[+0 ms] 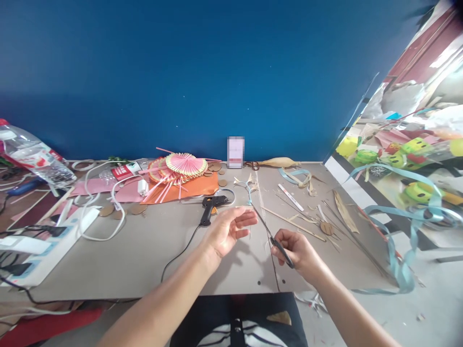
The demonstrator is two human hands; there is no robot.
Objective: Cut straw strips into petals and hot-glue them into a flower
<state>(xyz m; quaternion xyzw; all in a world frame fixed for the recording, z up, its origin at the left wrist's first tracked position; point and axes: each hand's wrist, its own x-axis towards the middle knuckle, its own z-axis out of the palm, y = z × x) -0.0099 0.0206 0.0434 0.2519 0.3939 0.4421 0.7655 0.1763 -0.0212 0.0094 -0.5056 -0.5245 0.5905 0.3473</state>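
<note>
My left hand (231, 230) is over the middle of the table, its thumb and forefinger closed on a small piece with pale forked ends and light blue ribbon (249, 189) tied around it. The piece stands up beyond the fingertips, and the exact grip is partly hidden. A thin strand hangs below the fingers. My right hand (294, 253) grips dark-handled scissors (272, 237), with the blades pointing up and left toward my left fingertips. Just left of my left hand lies a black glue gun (210, 207), its cord running toward the table's front edge.
Pink and yellow paper fans (186, 166) lie on orange paper (202, 188) at back left. A white power strip (54, 250) and bottle (36, 154) are left. Thin sticks (294, 223), a dried husk (343, 212) and light blue ribbon (405, 270) are right. A phone (236, 152) leans against the wall.
</note>
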